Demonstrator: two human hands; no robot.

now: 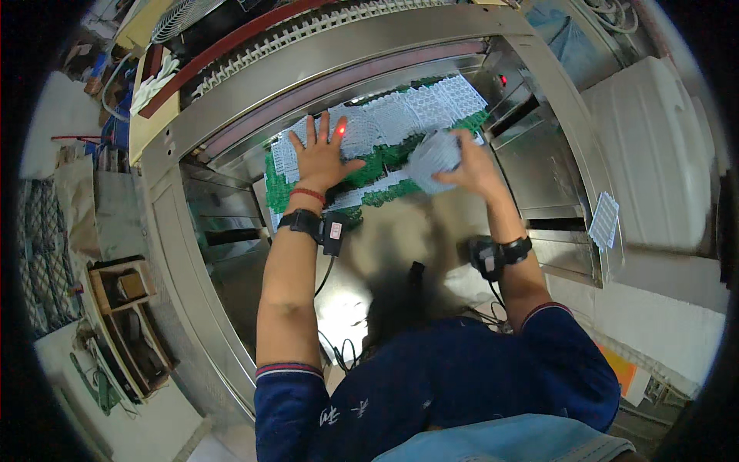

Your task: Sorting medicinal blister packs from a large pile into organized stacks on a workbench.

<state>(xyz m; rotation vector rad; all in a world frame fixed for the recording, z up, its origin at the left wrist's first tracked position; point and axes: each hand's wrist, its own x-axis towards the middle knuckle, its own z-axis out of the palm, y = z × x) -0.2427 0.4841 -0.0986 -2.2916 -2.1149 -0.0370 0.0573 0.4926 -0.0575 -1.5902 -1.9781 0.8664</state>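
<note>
My left hand (319,159) lies palm down with its fingers spread, over pale grey-white patterned sheets (416,112) set in a row along the far side. Green rough-textured material (369,166) shows below and around these sheets. A red spot of light falls on a finger of this hand. My right hand (479,169) is closed on a pale patterned sheet (433,162), held by its right edge above the green material. That sheet is slightly blurred, and I cannot tell whether it is one or several together.
A metal frame (165,154) surrounds the work surface. Loose patterned sheets (605,221) rest on its right edge. White gloves (156,85) lie at far left, a wooden box (131,316) stands at left, and a large white plastic container (654,154) at right. Black cables hang from both wrist straps.
</note>
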